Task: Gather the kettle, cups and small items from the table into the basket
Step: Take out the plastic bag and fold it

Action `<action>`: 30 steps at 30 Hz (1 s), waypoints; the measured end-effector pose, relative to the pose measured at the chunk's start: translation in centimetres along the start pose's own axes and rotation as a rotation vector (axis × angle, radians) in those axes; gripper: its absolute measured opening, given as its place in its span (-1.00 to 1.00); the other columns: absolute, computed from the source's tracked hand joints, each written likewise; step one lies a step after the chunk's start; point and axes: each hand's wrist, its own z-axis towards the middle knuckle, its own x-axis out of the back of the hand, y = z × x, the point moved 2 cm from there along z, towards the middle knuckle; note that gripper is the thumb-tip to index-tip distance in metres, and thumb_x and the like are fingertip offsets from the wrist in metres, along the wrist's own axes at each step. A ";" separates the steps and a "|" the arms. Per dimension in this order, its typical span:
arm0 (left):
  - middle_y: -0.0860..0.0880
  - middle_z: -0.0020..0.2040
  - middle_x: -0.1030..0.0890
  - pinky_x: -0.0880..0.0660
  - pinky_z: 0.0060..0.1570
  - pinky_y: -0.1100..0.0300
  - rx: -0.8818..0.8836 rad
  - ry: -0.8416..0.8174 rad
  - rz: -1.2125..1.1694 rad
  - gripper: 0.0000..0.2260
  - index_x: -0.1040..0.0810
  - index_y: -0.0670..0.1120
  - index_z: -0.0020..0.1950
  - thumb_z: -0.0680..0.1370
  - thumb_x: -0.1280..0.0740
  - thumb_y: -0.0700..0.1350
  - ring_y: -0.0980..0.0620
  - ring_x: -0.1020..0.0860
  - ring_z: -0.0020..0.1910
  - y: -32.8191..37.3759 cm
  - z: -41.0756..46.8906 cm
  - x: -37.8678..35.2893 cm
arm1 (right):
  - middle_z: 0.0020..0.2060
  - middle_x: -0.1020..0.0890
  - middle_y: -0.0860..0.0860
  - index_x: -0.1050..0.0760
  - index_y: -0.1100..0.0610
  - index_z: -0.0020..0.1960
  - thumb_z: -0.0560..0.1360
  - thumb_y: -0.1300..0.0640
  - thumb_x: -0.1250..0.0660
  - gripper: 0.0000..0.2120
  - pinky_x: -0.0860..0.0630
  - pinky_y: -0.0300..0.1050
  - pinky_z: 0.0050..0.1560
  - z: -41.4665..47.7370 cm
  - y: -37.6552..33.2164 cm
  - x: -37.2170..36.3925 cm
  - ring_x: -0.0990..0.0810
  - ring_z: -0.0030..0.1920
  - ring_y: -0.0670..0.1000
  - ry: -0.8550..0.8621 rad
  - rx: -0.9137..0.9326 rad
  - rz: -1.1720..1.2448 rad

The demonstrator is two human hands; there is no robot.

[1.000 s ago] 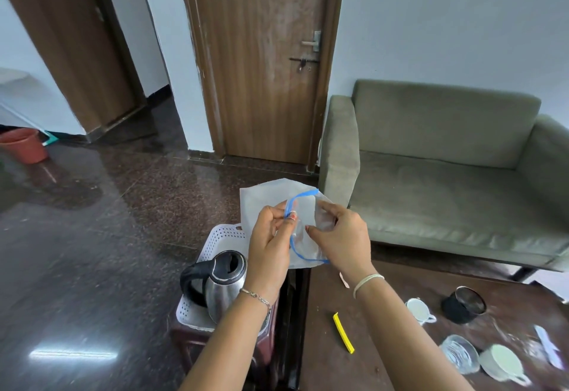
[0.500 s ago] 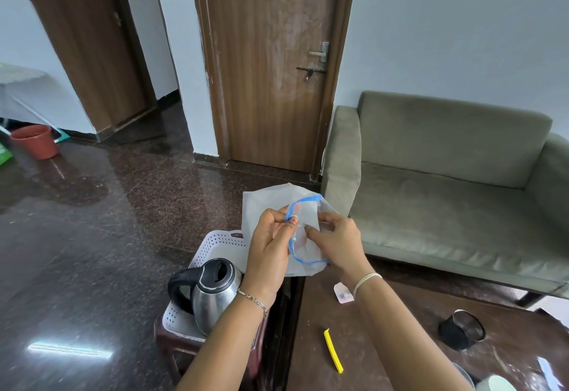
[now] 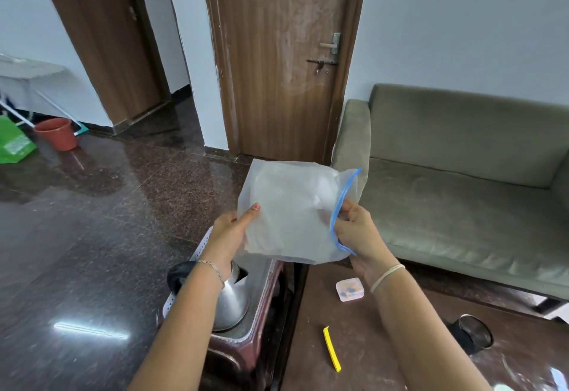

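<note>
Both hands grip a frosted translucent zip bag with a blue seal [image 3: 292,215] at frame centre: left hand [image 3: 229,232] pinching its left edge, right hand [image 3: 357,230] its seal. Directly below, lower centre, sits a white perforated plastic basket [image 3: 201,244], apparently holding the steel kettle [image 3: 232,301].

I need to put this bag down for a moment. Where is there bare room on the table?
Bare wood lies between the pink box and the yellow strip, and from the strip across to the black cup. The basket is crowded by the kettle.
</note>
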 end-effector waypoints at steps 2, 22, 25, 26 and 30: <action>-0.12 0.11 -0.68 -0.53 0.18 -0.10 -0.015 -0.066 -0.068 -0.68 -0.59 -0.15 0.20 0.50 -0.43 -0.05 -0.13 -0.64 0.12 0.2 0.1 -0.3 | -0.14 -0.73 0.04 -0.67 0.05 -0.08 0.50 0.23 -0.40 -0.89 -0.63 -0.09 -0.20 0.2 0.3 0.1 -0.72 -0.14 0.06 -0.045 -0.031 0.039; -0.11 0.10 -0.68 -0.31 0.38 -0.18 -0.031 0.085 0.050 -0.73 -0.57 -0.15 0.21 0.61 -0.26 -0.04 -0.11 -0.55 0.24 -1.7 1.6 1.6 | -0.09 -0.73 0.08 -0.60 0.15 0.03 0.49 0.14 -0.42 -0.86 -0.63 0.03 -0.12 1.1 2.4 5.2 -0.71 -0.11 0.12 0.054 -0.076 0.128; -0.18 0.13 -0.65 -0.39 0.31 -0.22 -0.018 0.131 0.073 -0.74 -0.55 -0.20 0.22 0.62 -0.25 -0.09 -0.17 -0.59 0.17 -2.7 2.3 1.9 | -0.09 -0.73 0.01 -0.58 0.08 0.05 0.53 0.12 -0.37 -0.89 -0.64 -0.01 -0.15 0.9 2.6 6.2 -0.71 -0.11 0.07 0.045 -0.035 0.087; -0.19 0.12 -0.65 -0.44 0.26 -0.23 -0.008 0.149 0.068 -0.75 -0.55 -0.22 0.22 0.63 -0.24 -0.11 -0.19 -0.61 0.13 -3.0 2.4 1.8 | -0.09 -0.72 0.00 -0.57 0.06 0.06 0.54 0.11 -0.36 -0.89 -0.64 -0.01 -0.13 0.9 2.7 6.5 -0.71 -0.10 0.06 0.053 -0.017 0.064; -0.27 0.12 -0.63 -0.56 0.05 -0.19 0.037 0.234 0.026 -0.81 -0.56 -0.23 0.15 0.62 -0.24 -0.17 -0.28 -0.61 0.07 -4.3 2.7 2.4 | -0.03 -0.70 0.02 -0.55 0.03 0.08 0.54 0.14 -0.36 -0.88 -0.63 0.04 -0.07 1.3 2.9 8.5 -0.69 -0.05 0.07 0.126 0.036 0.018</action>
